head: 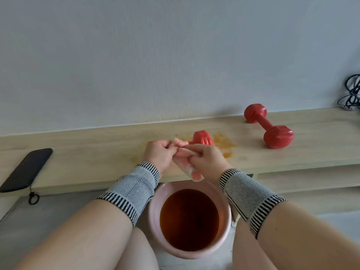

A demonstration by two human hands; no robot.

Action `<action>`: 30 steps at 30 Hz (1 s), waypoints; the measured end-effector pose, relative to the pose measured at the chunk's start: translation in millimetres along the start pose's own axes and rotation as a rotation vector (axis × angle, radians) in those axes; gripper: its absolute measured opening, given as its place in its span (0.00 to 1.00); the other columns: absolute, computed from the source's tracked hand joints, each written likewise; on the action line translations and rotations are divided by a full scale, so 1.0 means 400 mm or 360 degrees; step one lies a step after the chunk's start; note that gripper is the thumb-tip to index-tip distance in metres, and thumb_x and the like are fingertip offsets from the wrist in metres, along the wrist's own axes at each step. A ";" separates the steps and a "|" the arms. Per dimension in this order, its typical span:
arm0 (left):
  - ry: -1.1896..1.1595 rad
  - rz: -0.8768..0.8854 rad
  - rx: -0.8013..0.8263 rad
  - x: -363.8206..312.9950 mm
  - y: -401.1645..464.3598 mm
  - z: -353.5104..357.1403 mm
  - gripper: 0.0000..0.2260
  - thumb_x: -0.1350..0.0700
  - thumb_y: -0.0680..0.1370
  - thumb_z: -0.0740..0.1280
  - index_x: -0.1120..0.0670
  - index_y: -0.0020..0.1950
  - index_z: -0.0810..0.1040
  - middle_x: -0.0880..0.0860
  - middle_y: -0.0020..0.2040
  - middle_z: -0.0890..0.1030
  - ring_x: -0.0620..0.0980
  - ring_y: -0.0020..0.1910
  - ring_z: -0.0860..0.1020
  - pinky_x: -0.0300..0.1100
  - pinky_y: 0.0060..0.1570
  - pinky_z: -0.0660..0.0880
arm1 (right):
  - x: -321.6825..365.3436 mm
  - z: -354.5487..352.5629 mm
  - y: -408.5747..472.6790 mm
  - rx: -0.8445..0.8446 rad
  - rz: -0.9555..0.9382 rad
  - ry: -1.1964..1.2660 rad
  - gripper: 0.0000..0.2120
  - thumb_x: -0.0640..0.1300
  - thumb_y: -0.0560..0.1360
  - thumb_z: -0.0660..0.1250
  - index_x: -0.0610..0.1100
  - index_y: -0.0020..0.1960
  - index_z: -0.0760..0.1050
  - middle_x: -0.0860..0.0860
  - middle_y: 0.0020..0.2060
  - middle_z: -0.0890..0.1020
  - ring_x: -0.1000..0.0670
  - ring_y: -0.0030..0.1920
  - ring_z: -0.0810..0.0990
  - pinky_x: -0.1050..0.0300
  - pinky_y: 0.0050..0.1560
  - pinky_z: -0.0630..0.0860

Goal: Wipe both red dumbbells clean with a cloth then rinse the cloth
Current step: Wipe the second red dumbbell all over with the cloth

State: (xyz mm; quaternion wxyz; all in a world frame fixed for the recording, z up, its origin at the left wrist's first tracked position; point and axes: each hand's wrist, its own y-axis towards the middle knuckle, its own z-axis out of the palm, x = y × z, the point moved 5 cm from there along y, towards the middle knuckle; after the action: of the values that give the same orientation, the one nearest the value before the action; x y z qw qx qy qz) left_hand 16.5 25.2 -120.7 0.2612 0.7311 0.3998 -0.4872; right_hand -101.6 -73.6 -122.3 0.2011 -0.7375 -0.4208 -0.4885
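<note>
A pink cloth [184, 163] is twisted between my two hands, above the shelf's front edge. My left hand [159, 153] grips its upper end and my right hand [207, 158] grips the lower part, whose tail hangs toward the basin. One red dumbbell [269, 125] lies whole on the wooden shelf [97, 152] at the right. Of the other red dumbbell [202, 138], only one head shows, just behind my hands. A pink basin [153, 215] of brown water stands on the floor below my hands.
A black phone [26, 169] with a wrist loop lies at the shelf's left front edge. Orange-brown stains mark the shelf around the near dumbbell. Black cables [352, 92] hang at the far right. A grey wall stands behind the shelf.
</note>
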 end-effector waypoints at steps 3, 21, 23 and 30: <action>-0.0245 -0.0116 0.0038 -0.001 -0.019 0.035 0.05 0.61 0.76 0.70 0.54 0.47 0.85 0.52 0.38 0.84 0.48 0.37 0.80 0.46 0.44 0.80 | -0.035 0.003 -0.023 -0.0013 0.0358 0.0894 0.23 0.48 0.64 0.72 0.46 0.58 0.77 0.46 0.46 0.81 0.47 0.45 0.80 0.56 0.42 0.77; -0.1323 -0.1179 -0.0279 0.073 0.019 0.184 0.08 0.55 0.82 0.63 0.58 0.57 0.72 0.57 0.50 0.80 0.50 0.38 0.78 0.45 0.35 0.76 | -0.158 -0.215 0.011 -0.0723 0.0808 0.1618 0.08 0.41 0.78 0.62 0.40 0.42 0.74 0.45 0.31 0.74 0.52 0.20 0.69 0.64 0.18 0.60; -0.1390 -0.1206 -0.0379 0.079 0.043 0.188 0.13 0.52 0.81 0.65 0.59 0.61 0.73 0.57 0.50 0.80 0.50 0.39 0.78 0.47 0.40 0.76 | -0.171 -0.204 0.026 -0.0645 0.0854 0.1697 0.09 0.46 0.77 0.64 0.39 0.48 0.74 0.45 0.33 0.74 0.51 0.21 0.68 0.64 0.18 0.60; -0.1558 -0.1253 -0.0453 0.080 0.109 0.215 0.18 0.51 0.78 0.70 0.57 0.63 0.72 0.55 0.43 0.77 0.51 0.40 0.78 0.45 0.41 0.75 | -0.147 -0.187 0.061 -0.0265 0.0663 0.1703 0.26 0.50 0.67 0.74 0.37 0.60 0.75 0.42 0.36 0.79 0.46 0.29 0.78 0.58 0.23 0.73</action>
State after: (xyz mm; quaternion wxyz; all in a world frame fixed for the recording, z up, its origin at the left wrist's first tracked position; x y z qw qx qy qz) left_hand 16.4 -54.2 -184.1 0.3095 0.1808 0.5335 -0.7661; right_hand -132.5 -165.2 -138.7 0.4189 -0.4686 -0.0668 -0.7749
